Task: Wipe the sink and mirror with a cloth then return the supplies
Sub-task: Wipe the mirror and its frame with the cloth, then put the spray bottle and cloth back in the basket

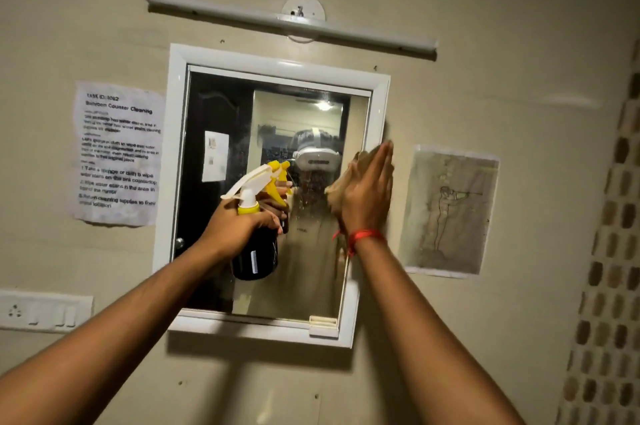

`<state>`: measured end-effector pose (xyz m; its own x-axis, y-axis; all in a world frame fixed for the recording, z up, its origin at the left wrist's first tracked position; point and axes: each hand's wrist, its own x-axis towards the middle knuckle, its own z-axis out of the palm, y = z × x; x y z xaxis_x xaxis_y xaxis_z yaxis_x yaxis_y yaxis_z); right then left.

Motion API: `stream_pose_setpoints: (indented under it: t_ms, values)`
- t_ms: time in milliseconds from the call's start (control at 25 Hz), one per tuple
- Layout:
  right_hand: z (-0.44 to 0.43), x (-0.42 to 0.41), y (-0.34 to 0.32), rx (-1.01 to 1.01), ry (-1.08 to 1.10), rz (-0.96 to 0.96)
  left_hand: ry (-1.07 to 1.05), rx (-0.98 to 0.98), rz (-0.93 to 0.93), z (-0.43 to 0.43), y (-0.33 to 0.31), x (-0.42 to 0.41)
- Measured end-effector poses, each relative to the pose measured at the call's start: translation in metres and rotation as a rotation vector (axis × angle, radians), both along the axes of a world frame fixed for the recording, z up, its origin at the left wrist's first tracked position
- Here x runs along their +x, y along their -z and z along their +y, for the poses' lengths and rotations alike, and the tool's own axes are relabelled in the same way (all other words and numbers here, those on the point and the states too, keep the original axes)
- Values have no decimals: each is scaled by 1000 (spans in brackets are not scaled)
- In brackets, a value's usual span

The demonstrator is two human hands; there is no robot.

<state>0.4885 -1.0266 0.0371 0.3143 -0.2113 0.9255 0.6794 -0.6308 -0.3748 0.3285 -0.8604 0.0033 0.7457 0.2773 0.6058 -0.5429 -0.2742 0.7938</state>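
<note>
The mirror (270,196) hangs at the frame's centre, spotted with droplets. The right hand (367,196), fingers flat, presses a cloth (341,182) against its right side. The left hand (239,227) grips a spray bottle (254,251) at centre-left. Wiping one-handed may leave streaks, or the cloth may slip.

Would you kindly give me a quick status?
Left hand grips black spray bottle. Right hand presses tan cloth on white-framed mirror. Nothing obstructing.
</note>
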Motion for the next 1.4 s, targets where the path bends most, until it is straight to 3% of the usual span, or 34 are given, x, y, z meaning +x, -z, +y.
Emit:
stream_pose_setpoints:
  t_ms: [200,400,680,920,1120,1240,1400]
  values:
    - [8,8,-134,-133,205,-172,-106,42,-76,15,-53,-19]
    - [53,-7,-151,-411,117,-309,-294,24,-94,67,-66,-35]
    - [211,-56,-160,-609,-86,-400,-509,125,-28,161,-43,-100]
    - [324,-99,-155,-521,-287,-452,-769,7,94,283,-36,-179]
    - [387,-89,-94,-338,-303,-272,-962,74,110,389,-40,-277]
    - [452,-129,-82,-124,-545,-324,-1068,43,69,455,-46,-309]
    - [576,-207,-82,13,-855,-378,-1214,44,68,536,-58,-333]
